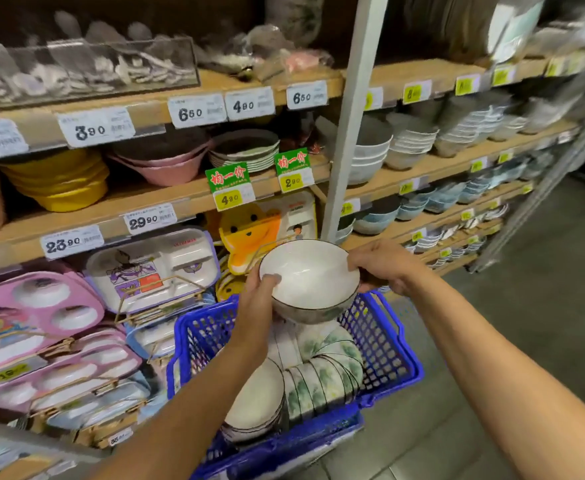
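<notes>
The blue basket (398,327) is packed with stacked bowls (322,375) from near edge to far edge, leaving only thin gaps by its right wall. A white bowl (308,275) blocks the far edge from above. A grey post (350,133) stands behind it, and divided trays (152,268) crowd the left. The floor (526,306) right of the basket lies open.

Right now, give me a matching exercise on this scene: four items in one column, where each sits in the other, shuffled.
Items
1. white bowl
2. blue basket
3. yellow bowls
4. pink trays

Places
A. stacked on the shelf under the 3.90 tag
B. standing in racks at lower left, below the 23.90 tag
C. gripped at its rim by the left hand and the right hand
D. below the hands, filled with leaf-patterned bowls

Pairs: 1-C, 2-D, 3-A, 4-B
</notes>
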Action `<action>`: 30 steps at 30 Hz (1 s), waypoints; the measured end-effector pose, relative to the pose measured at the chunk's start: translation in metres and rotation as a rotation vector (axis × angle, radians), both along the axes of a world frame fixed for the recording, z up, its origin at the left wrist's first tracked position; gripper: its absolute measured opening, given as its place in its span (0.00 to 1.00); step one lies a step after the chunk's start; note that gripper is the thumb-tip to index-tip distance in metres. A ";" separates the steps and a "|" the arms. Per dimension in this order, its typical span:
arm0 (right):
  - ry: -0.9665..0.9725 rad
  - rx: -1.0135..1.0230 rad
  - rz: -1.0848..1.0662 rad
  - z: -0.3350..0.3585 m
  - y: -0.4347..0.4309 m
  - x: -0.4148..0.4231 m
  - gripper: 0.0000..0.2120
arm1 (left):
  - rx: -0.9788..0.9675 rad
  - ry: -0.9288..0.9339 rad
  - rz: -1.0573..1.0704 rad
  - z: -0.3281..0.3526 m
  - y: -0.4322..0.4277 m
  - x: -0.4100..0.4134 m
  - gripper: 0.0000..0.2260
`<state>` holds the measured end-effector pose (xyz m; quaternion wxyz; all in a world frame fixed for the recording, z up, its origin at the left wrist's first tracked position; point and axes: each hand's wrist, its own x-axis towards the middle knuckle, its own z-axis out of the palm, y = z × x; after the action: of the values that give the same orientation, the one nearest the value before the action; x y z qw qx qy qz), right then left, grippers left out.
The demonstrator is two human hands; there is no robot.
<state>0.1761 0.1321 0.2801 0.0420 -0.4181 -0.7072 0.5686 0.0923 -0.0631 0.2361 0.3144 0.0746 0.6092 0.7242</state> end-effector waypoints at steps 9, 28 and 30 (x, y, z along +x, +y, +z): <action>0.229 0.049 -0.098 0.037 0.059 0.099 0.08 | 0.118 -0.017 -0.014 0.049 0.085 0.079 0.18; 0.459 -0.086 -0.343 0.096 0.234 0.250 0.12 | 0.097 -0.027 -0.152 0.132 0.310 0.207 0.10; 0.461 -0.085 -0.359 0.099 0.253 0.252 0.13 | 0.097 -0.004 -0.170 0.136 0.332 0.208 0.07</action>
<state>0.4281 0.3852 0.3788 0.2839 -0.3977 -0.5693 0.6611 0.3006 0.2688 0.3717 0.3718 0.1398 0.5642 0.7238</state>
